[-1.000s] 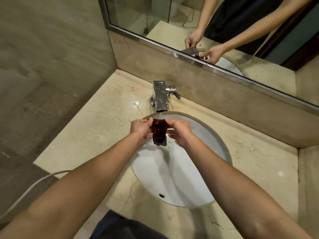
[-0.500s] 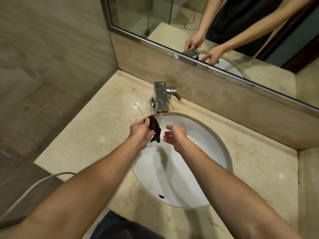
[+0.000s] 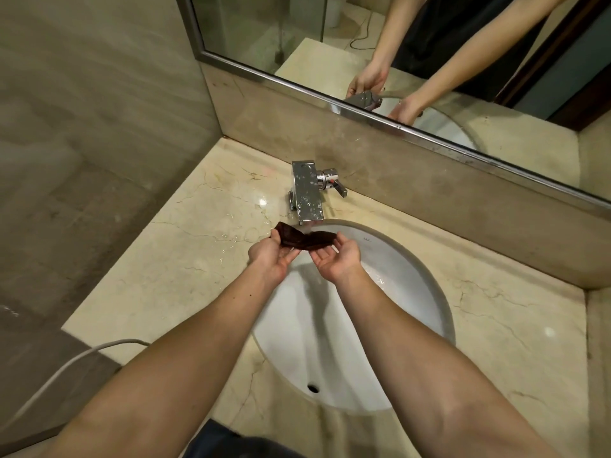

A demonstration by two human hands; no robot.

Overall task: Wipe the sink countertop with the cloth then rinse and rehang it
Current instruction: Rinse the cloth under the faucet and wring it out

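I hold the dark cloth (image 3: 305,240) stretched between my left hand (image 3: 271,256) and right hand (image 3: 337,257), each pinching an end, just under the faucet (image 3: 307,193) over the sink (image 3: 426,292). Best kept spread, so water runs right through it.

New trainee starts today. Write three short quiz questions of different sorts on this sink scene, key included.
1. True or false: the dark cloth is stretched between the left hand and the right hand.
2. The cloth sits: A) on the countertop, B) just below the faucet spout, over the basin, C) hung on a hook.
3. Fill in: the faucet's lever sticks out on its ___ side.

Key: 1 true; 2 B; 3 right.
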